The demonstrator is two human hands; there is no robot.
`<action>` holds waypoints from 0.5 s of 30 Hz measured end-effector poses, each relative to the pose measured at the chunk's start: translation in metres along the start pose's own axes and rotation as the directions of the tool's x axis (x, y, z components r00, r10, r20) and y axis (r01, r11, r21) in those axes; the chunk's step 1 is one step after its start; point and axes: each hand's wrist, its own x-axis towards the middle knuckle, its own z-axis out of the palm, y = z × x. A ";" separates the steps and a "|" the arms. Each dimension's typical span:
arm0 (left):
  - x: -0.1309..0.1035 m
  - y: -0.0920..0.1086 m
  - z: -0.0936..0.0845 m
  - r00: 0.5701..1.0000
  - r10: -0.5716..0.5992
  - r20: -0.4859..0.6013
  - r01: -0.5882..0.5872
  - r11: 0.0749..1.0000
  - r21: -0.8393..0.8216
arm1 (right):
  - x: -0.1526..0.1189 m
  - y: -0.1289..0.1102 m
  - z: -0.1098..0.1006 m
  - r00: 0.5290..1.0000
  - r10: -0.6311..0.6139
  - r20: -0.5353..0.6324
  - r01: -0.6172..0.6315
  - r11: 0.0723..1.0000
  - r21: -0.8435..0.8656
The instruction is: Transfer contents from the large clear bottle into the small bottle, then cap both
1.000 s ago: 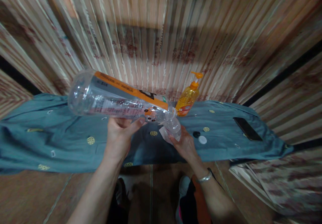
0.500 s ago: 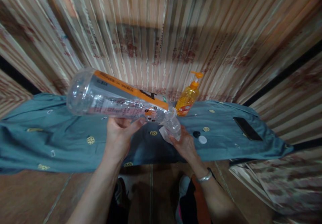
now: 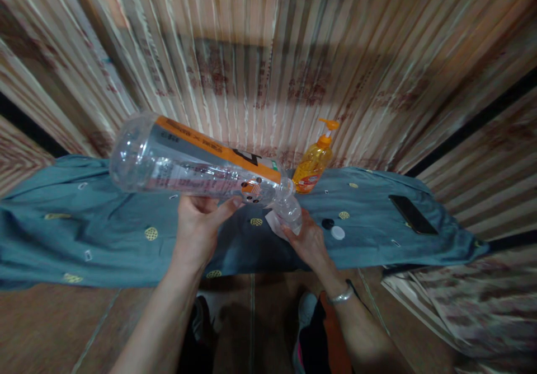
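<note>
A large clear plastic bottle [image 3: 201, 164] with an orange and grey label lies tilted in the air, its neck low and to the right. My left hand [image 3: 201, 220] grips it from below, thumb along the near side. A small clear plastic bottle [image 3: 288, 210] meets the large bottle's neck; where the mouths join is hard to make out. Around this small bottle my right hand [image 3: 308, 239] is closed. Something white and flat, perhaps a label [image 3: 274, 224], shows beside the right fingers. Any liquid inside the bottles cannot be made out.
A pump bottle of yellow liquid [image 3: 311, 164] stands behind the right hand on the teal cloth [image 3: 117, 251]. Right of that hand lie a black cap [image 3: 328, 224] and a white cap [image 3: 338, 233]. A dark phone [image 3: 411, 214] rests farther right. Striped curtains [image 3: 251, 71] hang close behind.
The large bottle's base has shifted very slightly left and up. Both hands keep the same grip, and the rest looks unchanged.
</note>
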 end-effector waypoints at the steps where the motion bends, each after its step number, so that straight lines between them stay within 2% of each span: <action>1: 0.000 0.000 0.000 1.000 -0.003 0.001 0.003 1.000 0.003 | 0.000 0.000 0.000 1.000 0.000 0.000 0.000 1.000 0.003; 15: 0.000 0.001 -0.001 1.000 0.007 0.001 -0.007 1.000 0.013 | 0.000 0.003 0.001 0.999 -0.028 -0.025 0.028 0.999 -0.036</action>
